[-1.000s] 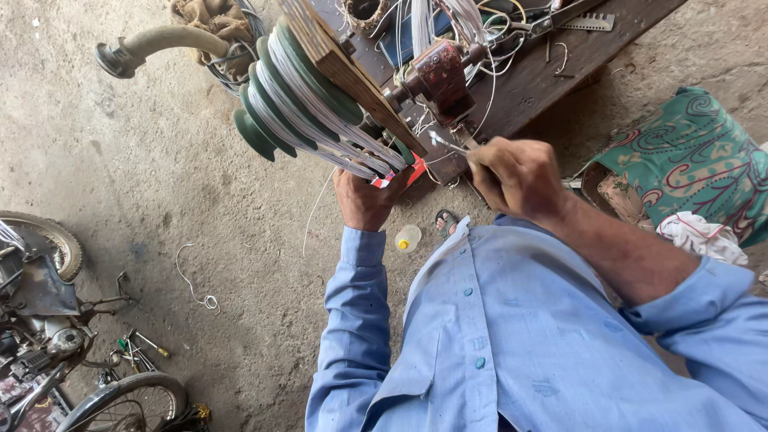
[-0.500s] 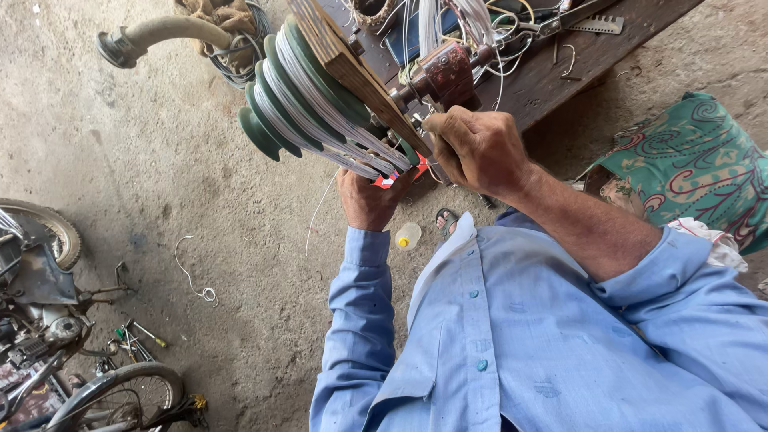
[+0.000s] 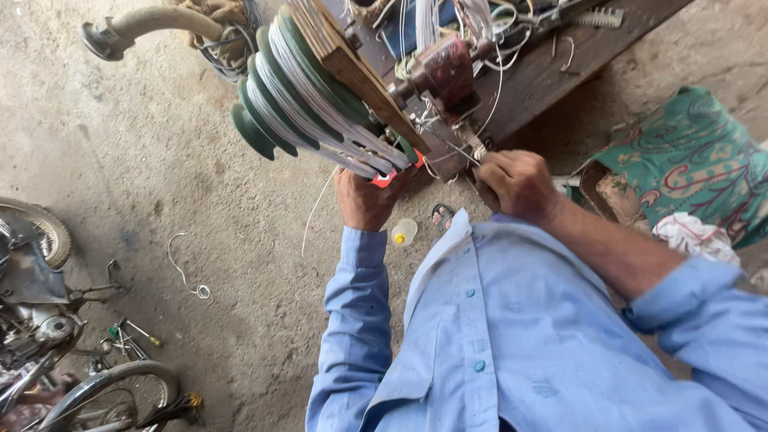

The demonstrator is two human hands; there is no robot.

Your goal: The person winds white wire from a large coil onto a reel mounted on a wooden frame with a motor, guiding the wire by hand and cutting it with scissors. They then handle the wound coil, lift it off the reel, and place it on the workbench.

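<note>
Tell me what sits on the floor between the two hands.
In the head view, a small yellowish bottle and a sandalled foot show on the floor between the left hand and the right hand.

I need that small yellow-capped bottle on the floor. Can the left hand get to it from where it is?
Probably yes, once it lets go: the left hand grips the green winding former, and the bottle lies on the floor just beside the wrist, with nothing between.
</note>
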